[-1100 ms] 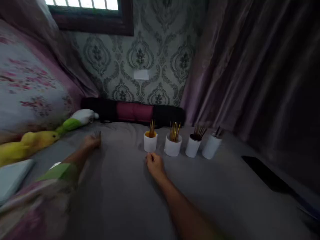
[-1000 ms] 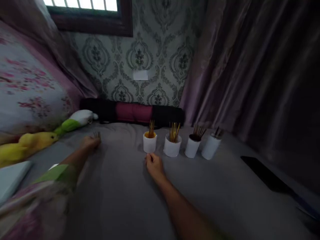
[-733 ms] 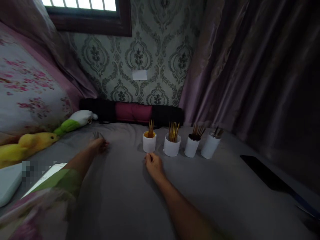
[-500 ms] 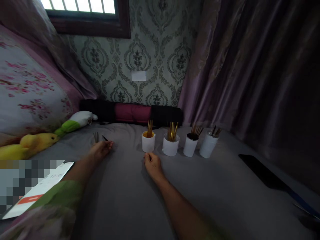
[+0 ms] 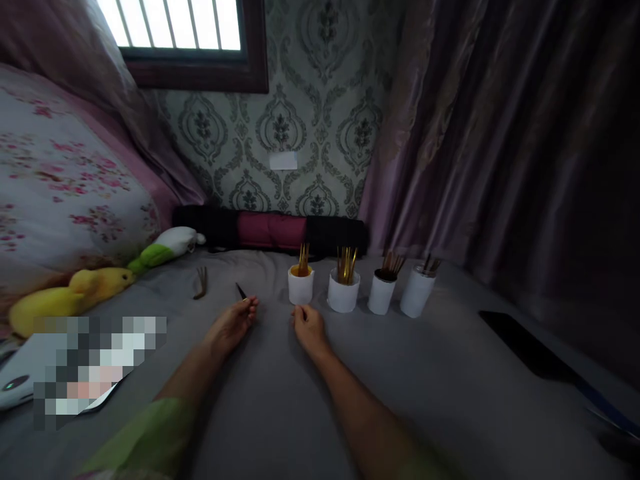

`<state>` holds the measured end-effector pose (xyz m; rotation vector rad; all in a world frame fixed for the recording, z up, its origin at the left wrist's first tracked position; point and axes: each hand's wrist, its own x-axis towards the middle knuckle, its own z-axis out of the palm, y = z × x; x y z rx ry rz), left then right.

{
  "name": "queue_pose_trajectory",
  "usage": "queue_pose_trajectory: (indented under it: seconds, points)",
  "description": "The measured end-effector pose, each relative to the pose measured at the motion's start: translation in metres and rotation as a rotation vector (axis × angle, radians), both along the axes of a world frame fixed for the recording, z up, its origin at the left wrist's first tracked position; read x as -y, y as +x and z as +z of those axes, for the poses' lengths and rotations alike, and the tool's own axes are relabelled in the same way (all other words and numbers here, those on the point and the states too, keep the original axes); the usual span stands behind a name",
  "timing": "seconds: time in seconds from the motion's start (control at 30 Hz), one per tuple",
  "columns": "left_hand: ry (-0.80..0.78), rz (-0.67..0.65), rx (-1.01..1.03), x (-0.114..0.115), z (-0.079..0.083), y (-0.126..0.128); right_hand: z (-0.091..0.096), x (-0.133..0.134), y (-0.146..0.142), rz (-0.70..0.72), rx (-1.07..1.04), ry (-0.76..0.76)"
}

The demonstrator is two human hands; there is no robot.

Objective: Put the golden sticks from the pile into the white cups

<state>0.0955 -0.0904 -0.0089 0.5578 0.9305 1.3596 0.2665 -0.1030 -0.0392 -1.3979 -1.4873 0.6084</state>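
My left hand (image 5: 231, 327) hovers over the grey bed sheet (image 5: 280, 400), fingers pinched on a thin dark stick (image 5: 241, 291) that points up and left. A small bundle of sticks (image 5: 201, 283) lies on the sheet further left. My right hand (image 5: 307, 328) rests curled on the sheet just in front of the leftmost white cup (image 5: 301, 285). Several white cups stand in a row, each holding sticks: a second cup (image 5: 343, 291), a third cup (image 5: 381, 293) and a fourth cup (image 5: 415, 292).
A yellow and green plush toy (image 5: 75, 293) lies at the left beside a flowered pillow (image 5: 65, 187). A black and pink roll (image 5: 270, 230) lies along the wall. A dark flat object (image 5: 530, 347) lies at the right near the curtain. A phone (image 5: 30, 380) lies at the lower left.
My left hand has moved right from the stick bundle toward the cups, carrying one dark stick. The right hand stayed put in front of the first cup.
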Motion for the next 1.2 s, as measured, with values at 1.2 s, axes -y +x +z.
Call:
queue_pose_trajectory:
  seconds: [1.2]
  points:
    - [0.126, -0.226, -0.185, 0.091, 0.003, 0.053, 0.03, 0.009, 0.004, 0.371, -0.336, -0.255]
